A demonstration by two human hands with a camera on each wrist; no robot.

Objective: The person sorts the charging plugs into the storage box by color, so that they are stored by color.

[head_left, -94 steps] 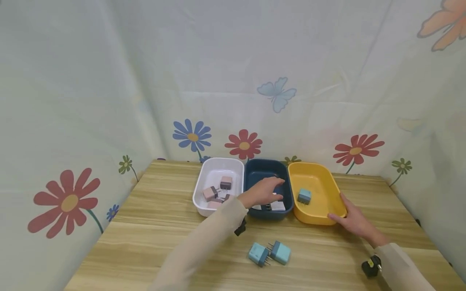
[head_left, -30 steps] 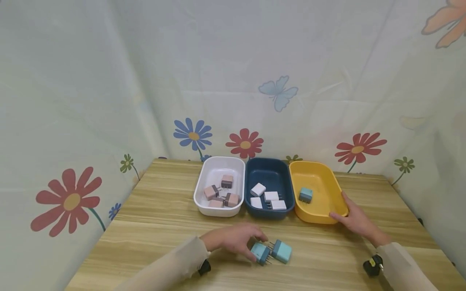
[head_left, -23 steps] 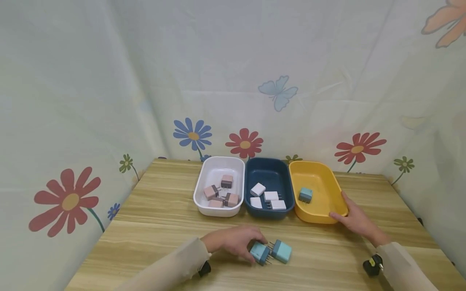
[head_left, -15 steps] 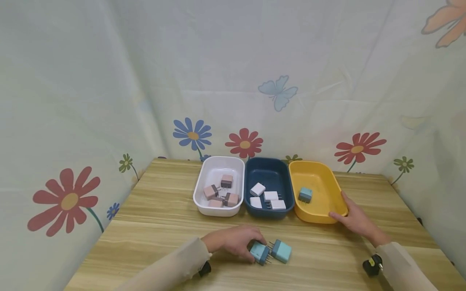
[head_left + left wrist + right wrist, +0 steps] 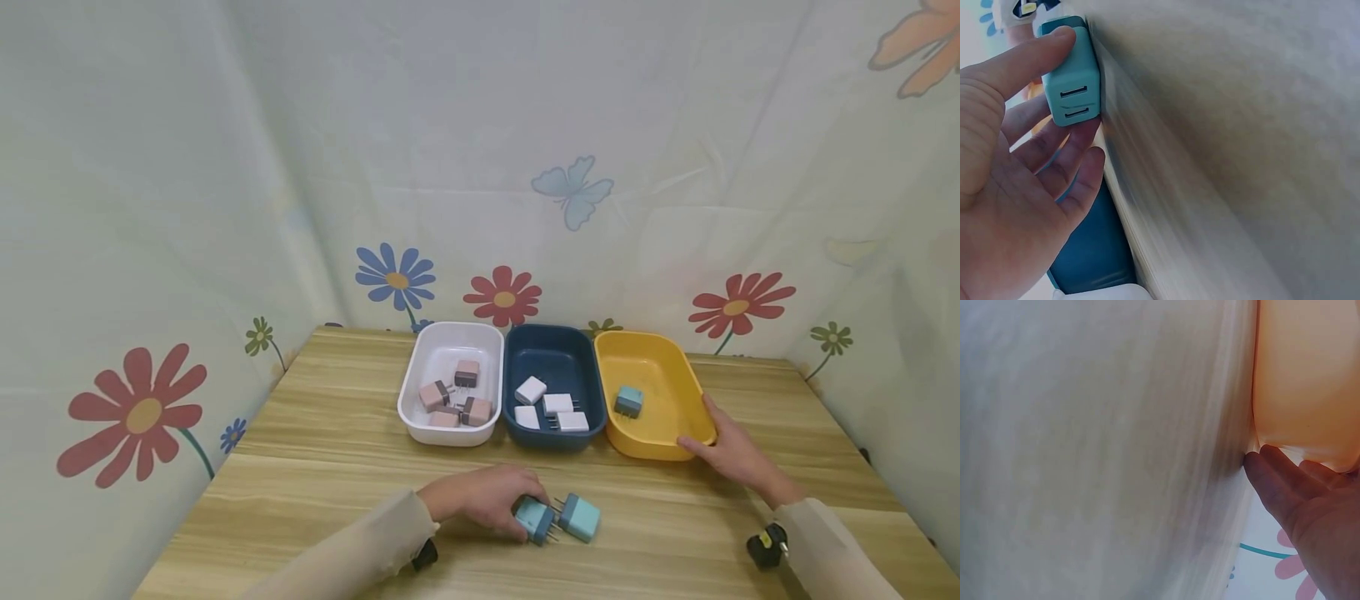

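Observation:
In the left wrist view, a teal charger plug with two slots lies between the thumb and fingers of my left hand, which pinches it at the table surface. Its dark end and metal prongs face right in the head view, close to a second teal charger plug. My right hand rests against the near right corner of a yellow bin, thumb at the front and fingers extended along the side. One more teal charger plug lies inside that bin.
Left of the yellow bin stand a navy bin with several white charger plugs and a white bin with several pink charger plugs. All three bins stand side by side at the back of the wooden table, before a flowered curtain.
My left hand has moved from above the navy bin down to the near teal charger plug, closing thumb and fingers on it. My right hand stays at the yellow bin's corner.

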